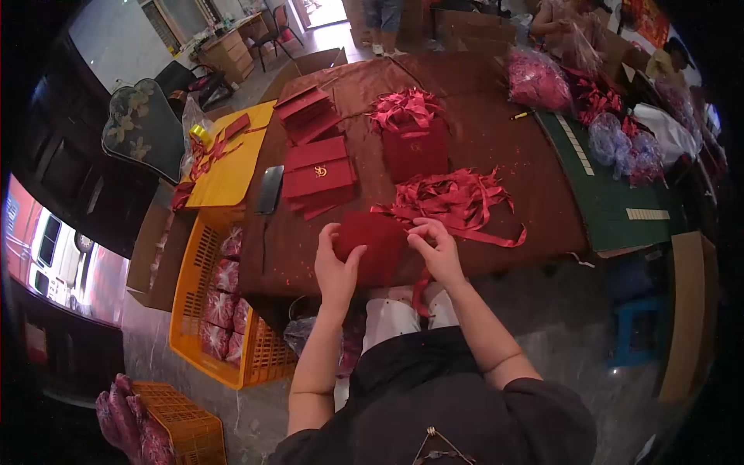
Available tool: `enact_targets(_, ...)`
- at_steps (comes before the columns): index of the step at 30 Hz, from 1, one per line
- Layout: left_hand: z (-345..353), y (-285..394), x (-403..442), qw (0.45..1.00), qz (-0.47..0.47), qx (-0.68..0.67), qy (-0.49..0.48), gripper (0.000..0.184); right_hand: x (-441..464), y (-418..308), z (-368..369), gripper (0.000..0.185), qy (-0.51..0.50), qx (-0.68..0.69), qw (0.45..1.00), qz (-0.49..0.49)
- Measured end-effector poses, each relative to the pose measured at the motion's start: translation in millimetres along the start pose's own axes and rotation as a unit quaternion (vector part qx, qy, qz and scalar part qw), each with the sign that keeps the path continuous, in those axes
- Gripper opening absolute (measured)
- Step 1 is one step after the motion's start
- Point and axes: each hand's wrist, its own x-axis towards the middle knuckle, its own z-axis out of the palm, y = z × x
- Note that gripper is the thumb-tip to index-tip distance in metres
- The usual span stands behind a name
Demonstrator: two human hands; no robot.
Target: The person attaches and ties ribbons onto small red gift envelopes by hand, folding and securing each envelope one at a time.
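Between my hands, above the table's front edge, is a flat dark red piece (pixel 376 239) that looks like a small paper gift bag. My left hand (pixel 338 267) grips its left side, thumb in front. At its right edge, my right hand (pixel 435 248) pinches a red ribbon (pixel 422 293), whose tail hangs down below. Just beyond lies a loose heap of red ribbons (pixel 457 198). Further left is a stack of similar red pieces (pixel 319 177) with a gold logo. Behind the heap, another red stack (pixel 415 155) carries ribbons (pixel 407 110) on top.
A phone (pixel 269 190) lies at the left of the brown-covered table (pixel 535 182). Beside it stand a yellow board (pixel 240 174) and an orange crate (pixel 186 310) of wrapped red packs. To the right are a green mat (pixel 612 209) and bagged red goods (pixel 539 80). Other people (pixel 570 31) are at the back.
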Motion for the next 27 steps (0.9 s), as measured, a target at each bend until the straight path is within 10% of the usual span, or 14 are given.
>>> enact_targets(2, 11.3, -18.6, -3.2, 0.999, 0.025, 0.014, 0.014, 0.055, -1.7, 20.9, 2.9, 0.015, -0.001, -0.103, 0.991, -0.087)
enact_targets(3, 13.9, -21.6, -3.9, 0.998, 0.05, 0.029, 0.027, 0.054, -4.5, 22.5, 6.9, 0.015, -0.043, 0.029, 0.995, 0.082)
enact_targets(14, 39.0, -54.9, -5.7, 0.958, 0.137, 0.231, 0.097, 0.053, -17.3, 38.6, 21.6, 0.015, 0.027, 0.109, 0.986, 0.123)
enact_targets(19, 35.1, -59.1, 0.5, 0.991, 0.044, 0.116, 0.043, 0.038, -18.7, 10.2, 16.2, 0.01, 0.156, -0.245, 0.947, -0.135)
enact_targets(27, 28.6, -33.5, -7.9, 1.0, -0.002, 0.018, 0.025, 0.018, -5.9, -33.9, 38.3, 0.013, 0.013, -0.202, 0.964, -0.17)
